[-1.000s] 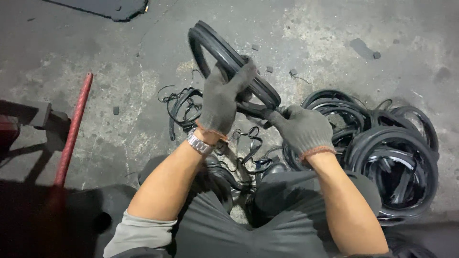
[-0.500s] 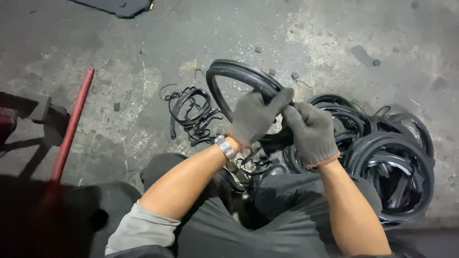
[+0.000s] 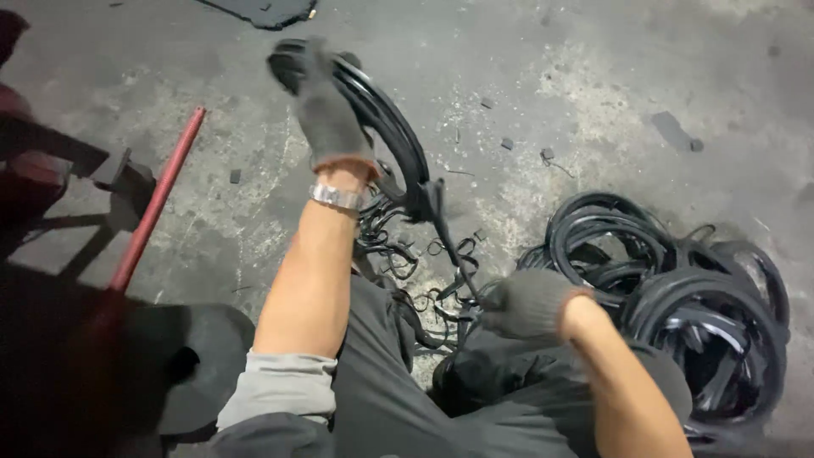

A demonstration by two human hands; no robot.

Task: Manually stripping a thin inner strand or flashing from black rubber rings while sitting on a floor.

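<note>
My left hand, in a dark grey glove with a metal watch at the wrist, grips the far end of a black rubber ring held up over the floor. A thin black strip runs down from the ring to my right hand, also gloved, which is closed around its lower end near my lap. Tangled thin rubber strips lie on the floor under my hands.
A pile of black rubber rings lies at the right on the stained concrete floor. A red rod leans at the left beside dark metal parts. A dark flat piece lies at the top edge.
My hands, close together on the ring before, have drawn apart: the left swung the ring up and left, the right pulled down toward my lap, with a thin strip stretched between them.
</note>
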